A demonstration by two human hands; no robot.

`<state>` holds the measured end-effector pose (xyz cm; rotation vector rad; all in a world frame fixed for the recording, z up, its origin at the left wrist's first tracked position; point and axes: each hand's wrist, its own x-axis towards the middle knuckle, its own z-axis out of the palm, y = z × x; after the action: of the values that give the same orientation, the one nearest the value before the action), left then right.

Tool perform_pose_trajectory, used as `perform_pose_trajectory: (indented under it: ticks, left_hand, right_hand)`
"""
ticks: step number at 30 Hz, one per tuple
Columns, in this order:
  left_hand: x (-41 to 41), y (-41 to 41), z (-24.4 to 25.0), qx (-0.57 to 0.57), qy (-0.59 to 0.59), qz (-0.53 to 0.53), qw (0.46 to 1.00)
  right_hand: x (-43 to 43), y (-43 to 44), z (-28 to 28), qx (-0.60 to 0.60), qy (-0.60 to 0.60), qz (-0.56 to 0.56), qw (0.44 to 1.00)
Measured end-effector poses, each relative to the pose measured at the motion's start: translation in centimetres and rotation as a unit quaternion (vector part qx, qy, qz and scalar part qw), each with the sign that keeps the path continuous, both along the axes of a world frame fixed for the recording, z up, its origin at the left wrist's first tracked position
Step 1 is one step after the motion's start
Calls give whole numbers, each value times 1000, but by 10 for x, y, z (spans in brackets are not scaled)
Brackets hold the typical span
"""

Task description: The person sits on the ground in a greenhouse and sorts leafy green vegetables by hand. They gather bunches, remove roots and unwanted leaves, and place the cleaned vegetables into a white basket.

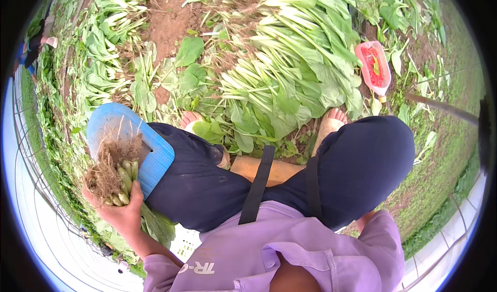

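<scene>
My left hand [124,210] is closed round a bunch of leafy greens with pale stems [125,183]. Their soil-covered roots point away from me, and the leaves hang below the hand. The roots lie over a blue foam pad [157,154] on my left knee. My right hand is out of view; only part of that arm shows beside my right thigh. Before me, between and beyond my bare feet, a large heap of pulled leafy greens [287,71] lies on the soil, stems to the left and leaves to the right.
A cut-open pink plastic container [376,69] holding red strips stands right of the heap. Another row of pulled greens [105,51] lies at the left. A thin pole [442,105] reaches in from the right. Part of another person [35,51] shows at the far upper left.
</scene>
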<state>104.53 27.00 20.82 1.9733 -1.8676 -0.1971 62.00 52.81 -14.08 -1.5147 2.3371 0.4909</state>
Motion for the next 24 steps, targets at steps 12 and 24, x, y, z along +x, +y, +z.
perform_pose_trajectory:
  ticks: [12, 24]
  left_hand:
    - [47, 44, 12, -89, 90, 6, 992]
    - [96, 84, -4, -117, 125, 88, 981]
  right_hand:
    - [-176, -85, 219, -133, -221, -200, 945]
    - [182, -269, 93, -141, -329, 321, 877]
